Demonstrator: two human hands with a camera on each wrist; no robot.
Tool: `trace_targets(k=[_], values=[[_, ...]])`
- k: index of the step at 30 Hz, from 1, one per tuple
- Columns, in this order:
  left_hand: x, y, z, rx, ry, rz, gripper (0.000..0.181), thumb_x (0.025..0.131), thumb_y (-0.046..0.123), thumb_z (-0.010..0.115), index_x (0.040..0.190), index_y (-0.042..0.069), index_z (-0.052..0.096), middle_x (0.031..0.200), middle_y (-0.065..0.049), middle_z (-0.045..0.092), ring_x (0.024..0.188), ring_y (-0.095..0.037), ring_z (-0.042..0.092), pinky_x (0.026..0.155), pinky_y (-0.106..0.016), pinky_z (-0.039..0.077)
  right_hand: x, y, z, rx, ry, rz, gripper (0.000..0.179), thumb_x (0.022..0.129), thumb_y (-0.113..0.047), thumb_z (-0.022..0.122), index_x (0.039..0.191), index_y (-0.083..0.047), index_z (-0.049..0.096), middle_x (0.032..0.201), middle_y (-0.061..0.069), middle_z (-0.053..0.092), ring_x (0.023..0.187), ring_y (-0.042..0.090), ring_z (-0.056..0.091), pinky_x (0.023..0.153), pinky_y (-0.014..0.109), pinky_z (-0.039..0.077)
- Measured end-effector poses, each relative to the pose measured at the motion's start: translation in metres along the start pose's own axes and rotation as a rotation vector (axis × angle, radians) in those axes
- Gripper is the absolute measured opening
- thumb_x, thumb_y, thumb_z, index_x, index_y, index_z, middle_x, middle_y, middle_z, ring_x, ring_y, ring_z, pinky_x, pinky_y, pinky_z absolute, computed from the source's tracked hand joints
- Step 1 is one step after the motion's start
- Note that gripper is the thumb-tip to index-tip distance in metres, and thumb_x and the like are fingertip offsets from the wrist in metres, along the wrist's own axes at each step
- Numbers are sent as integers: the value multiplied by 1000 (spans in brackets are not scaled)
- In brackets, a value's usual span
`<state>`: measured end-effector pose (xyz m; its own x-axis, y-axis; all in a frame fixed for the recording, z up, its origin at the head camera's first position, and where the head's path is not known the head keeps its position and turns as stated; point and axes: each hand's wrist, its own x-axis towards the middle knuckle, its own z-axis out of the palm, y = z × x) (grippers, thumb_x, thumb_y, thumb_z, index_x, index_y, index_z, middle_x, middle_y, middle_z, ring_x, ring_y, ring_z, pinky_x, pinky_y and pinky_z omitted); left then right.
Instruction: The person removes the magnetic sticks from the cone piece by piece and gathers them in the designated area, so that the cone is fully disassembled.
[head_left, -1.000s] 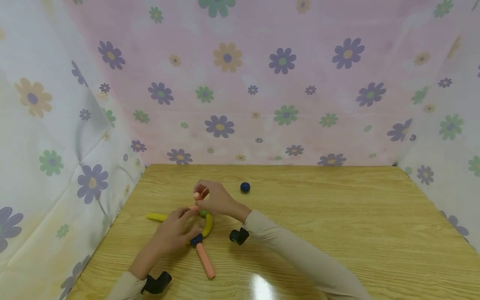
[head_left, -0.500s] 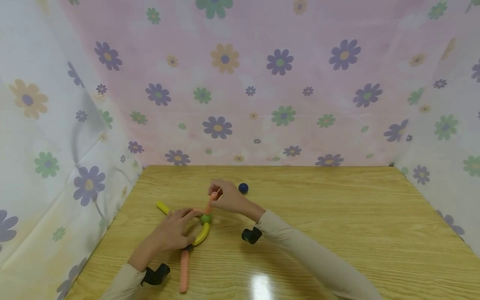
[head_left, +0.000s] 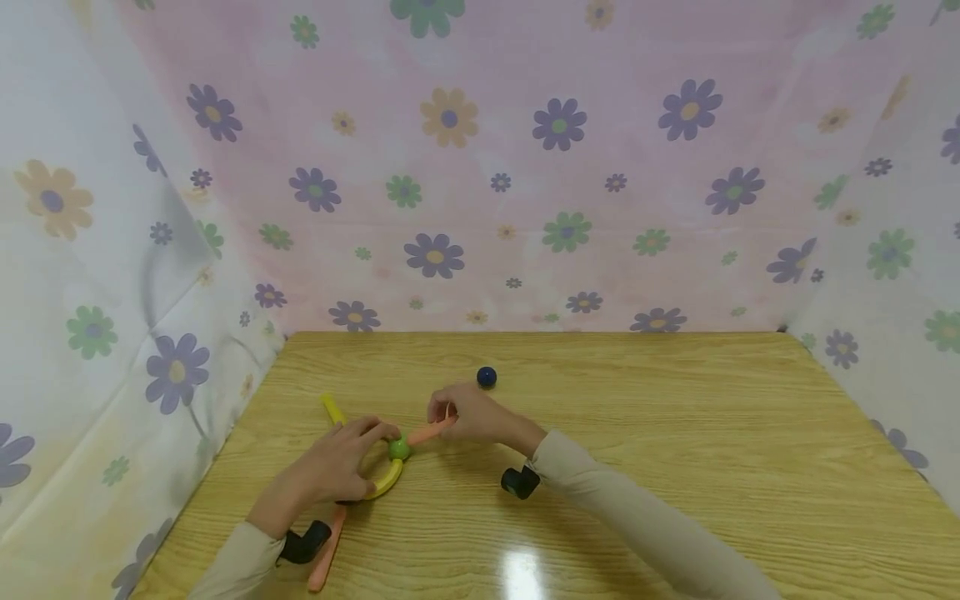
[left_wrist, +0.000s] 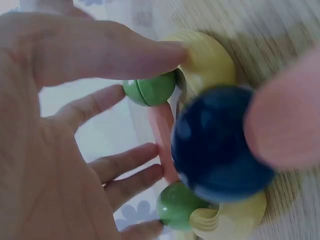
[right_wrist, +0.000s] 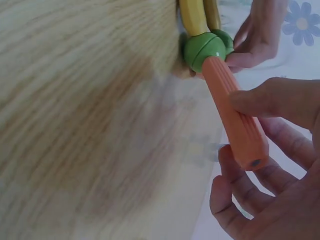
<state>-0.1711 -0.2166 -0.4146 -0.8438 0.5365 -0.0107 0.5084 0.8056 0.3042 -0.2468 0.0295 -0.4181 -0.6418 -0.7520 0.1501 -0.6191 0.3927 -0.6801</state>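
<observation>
Left of the glossy green ball (head_left: 399,449), we see the left hand (head_left: 333,465) grip the joined yellow-and-orange frame (head_left: 387,482); right of it, the right hand (head_left: 478,415) pinches a ribbed orange rod (head_left: 430,432) touching that ball; behind and rightward lies a shiny dark-blue ball (head_left: 487,377).

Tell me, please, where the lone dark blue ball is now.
In the head view, the lone dark blue ball sits mid-picture on the table, toward its far edge, just beyond the right hand.
</observation>
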Motion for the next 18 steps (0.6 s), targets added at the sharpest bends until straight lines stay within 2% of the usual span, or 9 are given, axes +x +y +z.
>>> trace_targets(k=[2,5,9,13,18], values=[[0,-1,0,8,17,22,59,66,4,67,121,20,54,126,-8,50,116,-33,49,94,-58,36,-1,1,5,-26,-18,1,13,80,-2,70,89,-10,66,83,-2,62,70,10,53,61,22,46],[1,-3,3,34,75,64,56,62,1,64,114,20,57,120,-4,53,109,-29,52,90,-51,42,-3,-3,11,-55,-41,19,13,80,-4,73,88,-12,66,82,-2,61,69,10,52,60,21,45],[-1,-4,8,52,132,91,50,63,5,69,110,19,59,116,-1,55,108,-26,54,87,-48,46,-4,-8,15,-79,-61,43,18,76,1,71,87,-11,65,81,-2,60,66,9,49,57,19,42],[-2,-4,8,60,124,85,48,68,11,73,113,19,60,118,-2,56,113,-29,52,90,-52,43,-5,-8,20,-109,-68,67,25,70,5,68,89,-11,64,81,-2,58,65,9,46,54,19,40],[-4,-6,4,68,79,68,51,70,13,74,118,21,59,125,-5,55,119,-32,48,93,-59,37,-4,-6,27,-158,-87,86,25,73,2,68,91,-14,61,79,-4,54,64,8,42,53,19,36]])
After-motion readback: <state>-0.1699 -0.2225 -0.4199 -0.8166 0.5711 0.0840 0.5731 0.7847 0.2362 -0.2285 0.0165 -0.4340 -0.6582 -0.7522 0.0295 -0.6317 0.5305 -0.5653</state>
